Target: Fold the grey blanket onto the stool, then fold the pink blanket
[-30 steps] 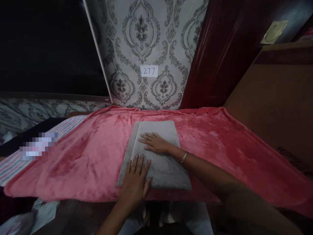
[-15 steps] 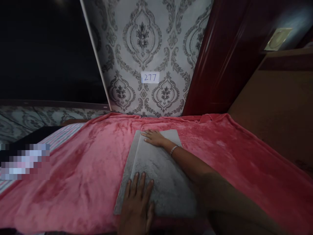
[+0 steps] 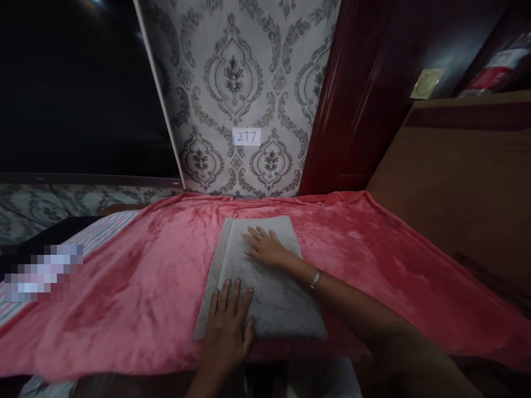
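Note:
A grey, soft-looking folded cloth [image 3: 282, 309] lies flat, with a folded edge running along its left side. My left hand [image 3: 228, 320] rests on its near left part, fingers stretched out and a little apart. Farther up, my right hand [image 3: 264, 246] lies flat on the cloth's far half with its fingers spread. A light bracelet [image 3: 316, 278] circles my right wrist. Under the cloth spreads a pink-red plush blanket [image 3: 145, 287]. Neither hand grips anything.
A large dark screen [image 3: 83, 88] stands at the back left. Patterned wallpaper carries a label reading 277 [image 3: 246, 136]. A dark red panel [image 3: 332, 110] and a brown box-like surface [image 3: 464, 177] bound the right. Striped fabric [image 3: 99, 226] shows at left.
My right hand has slid nearer across the grey cloth, away from its far edge. My left hand stays on the near left part. The camera view has shifted slightly.

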Available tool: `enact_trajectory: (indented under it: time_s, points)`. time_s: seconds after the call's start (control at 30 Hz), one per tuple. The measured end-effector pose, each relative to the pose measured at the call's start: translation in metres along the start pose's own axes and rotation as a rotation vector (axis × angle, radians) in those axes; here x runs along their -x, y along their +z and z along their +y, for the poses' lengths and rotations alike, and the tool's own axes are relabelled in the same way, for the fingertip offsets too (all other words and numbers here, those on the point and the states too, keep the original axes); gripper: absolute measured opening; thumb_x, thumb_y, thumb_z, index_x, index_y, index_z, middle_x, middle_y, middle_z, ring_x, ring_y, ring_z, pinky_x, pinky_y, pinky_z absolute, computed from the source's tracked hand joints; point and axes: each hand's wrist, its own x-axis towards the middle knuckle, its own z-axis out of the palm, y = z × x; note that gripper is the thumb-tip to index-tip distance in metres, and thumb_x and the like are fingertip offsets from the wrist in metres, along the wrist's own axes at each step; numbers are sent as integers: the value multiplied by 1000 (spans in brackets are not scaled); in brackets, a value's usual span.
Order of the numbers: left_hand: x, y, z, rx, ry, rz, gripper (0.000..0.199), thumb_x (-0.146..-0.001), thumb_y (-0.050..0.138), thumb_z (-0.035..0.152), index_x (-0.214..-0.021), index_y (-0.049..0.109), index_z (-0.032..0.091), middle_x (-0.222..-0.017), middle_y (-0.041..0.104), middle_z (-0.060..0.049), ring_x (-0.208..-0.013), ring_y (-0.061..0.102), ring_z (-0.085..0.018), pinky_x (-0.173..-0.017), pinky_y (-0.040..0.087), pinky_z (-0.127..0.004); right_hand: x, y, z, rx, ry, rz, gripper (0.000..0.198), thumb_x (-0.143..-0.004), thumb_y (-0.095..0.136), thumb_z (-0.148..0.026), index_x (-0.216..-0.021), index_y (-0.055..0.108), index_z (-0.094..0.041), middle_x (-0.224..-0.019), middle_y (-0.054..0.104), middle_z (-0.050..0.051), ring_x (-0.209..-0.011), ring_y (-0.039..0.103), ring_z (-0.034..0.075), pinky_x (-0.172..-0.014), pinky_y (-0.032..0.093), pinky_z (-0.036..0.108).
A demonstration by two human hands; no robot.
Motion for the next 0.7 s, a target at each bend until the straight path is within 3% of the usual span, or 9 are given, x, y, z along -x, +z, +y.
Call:
enact_trajectory:
  time_s: [0.1,0.17,0.53,0.7]
  points:
    - [-1,2,-1,21,4,-11,53,-86,54,24,-139,56,23,-149,50,-13,-140,41,-36,-111,32,-54,41,9,11,4,-23,-42,66,-99,31,-62,-157,24,-33,-167,13,4,-152,10,32,-119,12,60]
    - [-2,2,-1,40,0,-14,51,-87,52,24,-138,57,22,-148,51,-14,-139,42,-36,-110,33,-54,52,14,22,8,-18,-28,66,-99,32,-61,-158,25,-32,-166,16,4,-152,11,31,-120,12,58]
    - [-6,-1,-3,21,38,-1,48,-89,48,25,-135,60,20,-144,55,-15,-131,50,-38,-104,39,-55,-6,9,59,-51,165,82,58,-101,31,-52,-155,31,-32,-165,20,0,-153,12,25,-122,7,50]
    - [-6,-2,-4,-10,34,-37,48,-90,47,27,-135,61,21,-143,56,-15,-130,51,-38,-102,42,-56,-3,8,91,-86,339,147,59,-101,30,-51,-155,34,-26,-165,20,8,-152,16,31,-119,11,60]
